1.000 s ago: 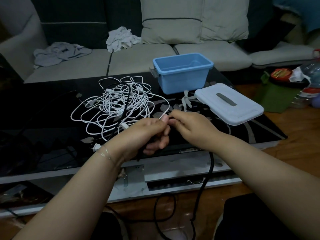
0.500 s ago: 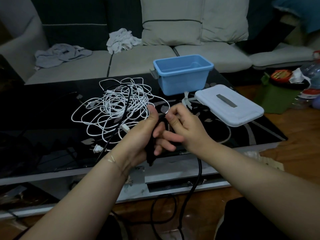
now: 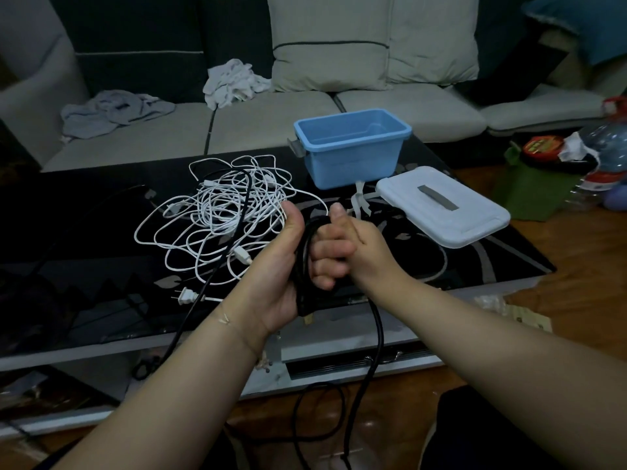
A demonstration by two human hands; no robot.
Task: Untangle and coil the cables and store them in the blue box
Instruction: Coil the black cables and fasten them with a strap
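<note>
- Your left hand (image 3: pixel 288 266) holds a bundle of black cable (image 3: pixel 303 262) upright, fingers curled round the loops and thumb pointing up.
- Your right hand (image 3: pixel 364 245) pinches the same cable at the top of the bundle, thumb raised, pressed against your left fingers.
- From your hands the black cable drops past the tabletop (image 3: pixel 84 259) edge at 6 o'clock and loops on the floor (image 3: pixel 576 266) between your arms.
- Another black run leads from below the tabletop edge up to 11 o'clock, crossing the white cables (image 3: pixel 220 215).
- The white cables lie in a loose tangle on the tabletop at 10 o'clock of your hands, just beside your left thumb; a white plug (image 3: pixel 186 296) lies at the tangle's near edge.
- The blue box (image 3: pixel 351 147) stands open on the tabletop at 1 o'clock of your hands, apart from them; nothing shows inside it.
- Its white lid (image 3: pixel 441 205) lies flat at 2 o'clock, just beside the box, grey handle up.
- A few pale ties (image 3: pixel 359 201) lie between box and lid.
- A sofa (image 3: pixel 271 127) with cushions and crumpled cloths (image 3: pixel 234 83) runs across 12 o'clock behind the tabletop.
</note>
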